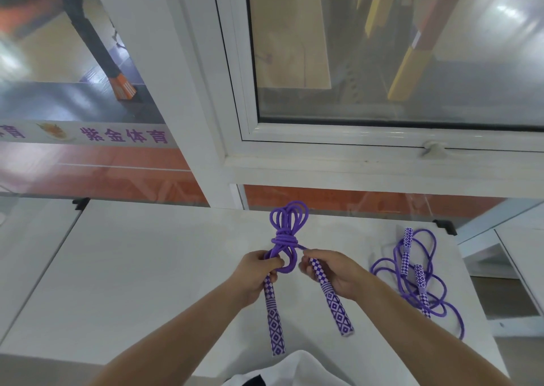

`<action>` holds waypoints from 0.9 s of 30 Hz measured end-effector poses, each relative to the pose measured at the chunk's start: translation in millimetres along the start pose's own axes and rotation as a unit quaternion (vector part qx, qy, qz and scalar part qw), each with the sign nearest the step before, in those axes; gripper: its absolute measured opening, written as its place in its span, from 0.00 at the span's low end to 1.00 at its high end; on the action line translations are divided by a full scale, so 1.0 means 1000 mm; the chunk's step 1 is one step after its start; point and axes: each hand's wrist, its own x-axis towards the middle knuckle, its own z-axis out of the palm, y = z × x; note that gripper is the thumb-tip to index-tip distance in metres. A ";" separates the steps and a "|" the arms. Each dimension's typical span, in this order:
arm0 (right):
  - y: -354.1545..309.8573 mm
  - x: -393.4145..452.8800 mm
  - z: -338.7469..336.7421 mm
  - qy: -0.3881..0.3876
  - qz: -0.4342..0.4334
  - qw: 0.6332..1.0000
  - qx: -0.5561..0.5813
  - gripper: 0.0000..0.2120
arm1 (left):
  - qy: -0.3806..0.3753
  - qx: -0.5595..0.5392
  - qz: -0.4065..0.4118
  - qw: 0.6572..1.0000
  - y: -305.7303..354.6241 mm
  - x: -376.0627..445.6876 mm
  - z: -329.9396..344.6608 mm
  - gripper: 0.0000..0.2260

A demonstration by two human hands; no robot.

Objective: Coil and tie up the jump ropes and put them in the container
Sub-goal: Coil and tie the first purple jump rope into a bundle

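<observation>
A purple jump rope (287,232) is coiled into several loops with wraps wound around its middle, held above the white table (147,268). My left hand (257,274) grips the lower loops and the top of one purple-and-white patterned handle (273,318). My right hand (335,274) grips the other patterned handle (335,306) near its top, where the rope's end leaves the wraps. A second purple jump rope (418,279) lies loose and uncoiled on the table at the right, both its handles resting among its loops. No container is in view.
The table ends at a white window frame (323,162) just behind the rope. A narrow gap and another white surface (518,256) lie to the right, and a white panel (26,244) adjoins on the left. White cloth (294,368) shows at the bottom edge.
</observation>
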 end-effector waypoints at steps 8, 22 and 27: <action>-0.017 -0.026 -0.014 -0.082 0.062 0.992 -0.070 0.11 | 0.059 0.038 0.023 0.997 0.004 0.013 -0.009 0.05; 0.010 0.002 0.027 0.144 -0.162 0.976 -0.027 0.13 | -0.014 0.027 0.017 0.999 -0.018 -0.009 0.025 0.07; 0.015 0.011 0.033 0.237 -0.180 0.953 -0.058 0.12 | -0.033 0.029 0.027 0.999 -0.020 -0.014 0.026 0.09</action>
